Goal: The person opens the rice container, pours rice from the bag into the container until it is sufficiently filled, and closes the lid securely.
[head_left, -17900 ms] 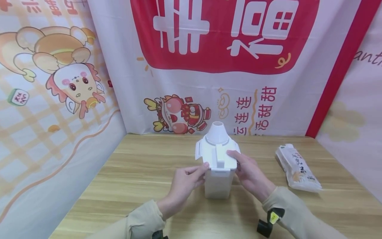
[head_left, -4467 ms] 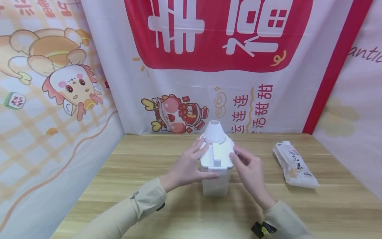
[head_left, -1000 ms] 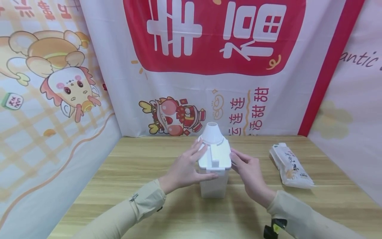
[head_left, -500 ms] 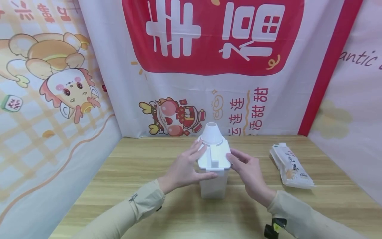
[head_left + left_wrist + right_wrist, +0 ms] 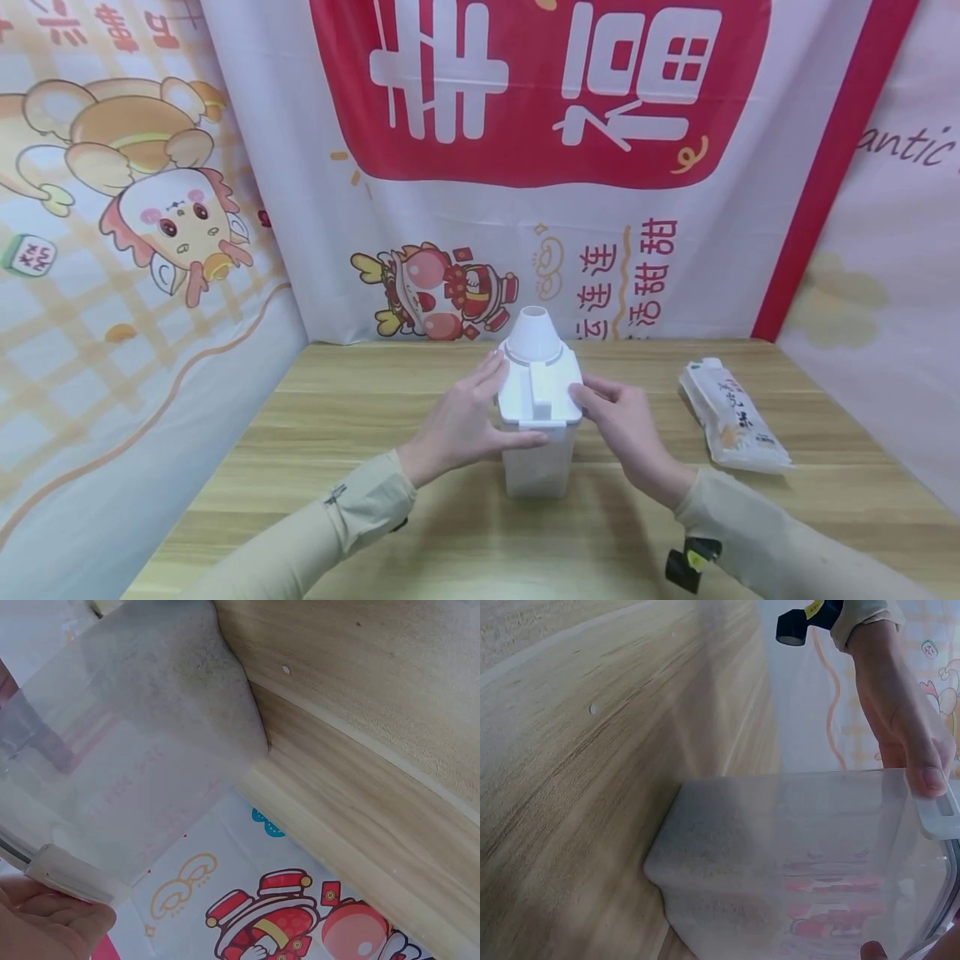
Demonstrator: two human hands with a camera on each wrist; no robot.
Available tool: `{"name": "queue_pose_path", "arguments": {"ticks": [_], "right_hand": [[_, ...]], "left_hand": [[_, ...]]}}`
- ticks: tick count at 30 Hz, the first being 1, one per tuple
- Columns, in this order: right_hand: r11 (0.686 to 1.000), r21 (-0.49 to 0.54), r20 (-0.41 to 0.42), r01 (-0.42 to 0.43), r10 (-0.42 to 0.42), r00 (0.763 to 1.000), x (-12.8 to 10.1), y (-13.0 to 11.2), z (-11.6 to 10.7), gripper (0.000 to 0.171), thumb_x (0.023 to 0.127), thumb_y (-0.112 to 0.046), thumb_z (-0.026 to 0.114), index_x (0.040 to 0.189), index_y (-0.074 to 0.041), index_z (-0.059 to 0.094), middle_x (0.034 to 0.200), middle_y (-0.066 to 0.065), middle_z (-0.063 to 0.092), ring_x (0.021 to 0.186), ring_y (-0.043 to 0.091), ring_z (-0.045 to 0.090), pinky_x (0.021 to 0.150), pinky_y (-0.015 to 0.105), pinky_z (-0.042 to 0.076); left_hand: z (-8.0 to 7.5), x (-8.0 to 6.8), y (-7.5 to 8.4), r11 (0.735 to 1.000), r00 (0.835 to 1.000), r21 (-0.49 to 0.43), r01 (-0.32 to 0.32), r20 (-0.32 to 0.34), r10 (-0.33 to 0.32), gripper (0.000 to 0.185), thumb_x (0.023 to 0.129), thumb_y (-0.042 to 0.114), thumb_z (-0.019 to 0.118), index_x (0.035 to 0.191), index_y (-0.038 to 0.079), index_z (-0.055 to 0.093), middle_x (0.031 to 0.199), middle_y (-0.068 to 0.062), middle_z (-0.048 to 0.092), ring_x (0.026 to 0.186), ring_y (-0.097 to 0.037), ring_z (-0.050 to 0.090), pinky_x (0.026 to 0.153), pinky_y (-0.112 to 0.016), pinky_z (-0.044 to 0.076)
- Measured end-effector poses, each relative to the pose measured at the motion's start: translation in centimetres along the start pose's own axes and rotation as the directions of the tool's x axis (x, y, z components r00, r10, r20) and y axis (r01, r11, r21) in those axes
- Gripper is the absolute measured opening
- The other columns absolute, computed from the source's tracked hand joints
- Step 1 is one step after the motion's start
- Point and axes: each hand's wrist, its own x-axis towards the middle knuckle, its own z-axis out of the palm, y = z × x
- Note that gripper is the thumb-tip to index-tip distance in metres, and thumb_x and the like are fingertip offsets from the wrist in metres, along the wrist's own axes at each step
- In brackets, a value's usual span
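Observation:
In the head view a translucent plastic storage container (image 5: 536, 477) stands upright on the table, with a grainy layer low inside it in the wrist views. Its white lid (image 5: 561, 385) carries a cone-shaped spout (image 5: 533, 335). My left hand (image 5: 456, 427) spans the near left corner, thumb across the front latch (image 5: 542, 426), fingers along the left side. In the left wrist view its fingertips lie against a side latch (image 5: 75, 876). My right hand (image 5: 628, 429) pinches the lid's right edge, thumb on top; its other fingers are partly hidden.
A white packet with printed characters (image 5: 733, 417) lies at the right of the wooden table (image 5: 360, 467). A printed curtain (image 5: 480, 200) hangs behind the table, and patterned cloths rise at both sides.
Since the oldest frame, my left hand has shifted from the front corner to the lid's left side, where a flap stood out. Lately my right thumb has moved onto the lid's edge.

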Motion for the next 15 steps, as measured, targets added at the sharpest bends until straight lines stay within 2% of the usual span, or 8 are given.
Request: {"name": "queue_pose_path", "arguments": {"ticks": [8,15], "right_hand": [[0.999,-0.044,-0.034,0.000,-0.001,0.999,0.19,0.08,0.08,0.060,0.094,-0.043,0.065,0.136,-0.001,0.055,0.139,0.017,0.053,0.130,0.032,0.047,0.107,0.052,0.038],[0.999,-0.024,-0.036,0.039,-0.039,0.999,0.23,0.41,0.61,0.055,0.096,-0.043,0.062,0.137,-0.006,0.056,0.139,0.013,0.054,0.130,0.029,0.048,0.107,0.050,0.039]], "left_hand": [[-0.32,0.28,-0.21,0.999,1.000,-0.029,-0.019,0.008,0.019,0.108,0.072,0.074,0.068,0.144,-0.003,0.044,0.150,-0.016,0.037,0.139,-0.028,0.034,0.109,-0.039,0.034],[-0.39,0.13,-0.22,0.999,1.000,-0.039,-0.007,0.014,0.008,0.105,0.073,0.073,0.069,0.144,-0.002,0.045,0.150,-0.016,0.038,0.139,-0.027,0.034,0.108,-0.039,0.034]]}}
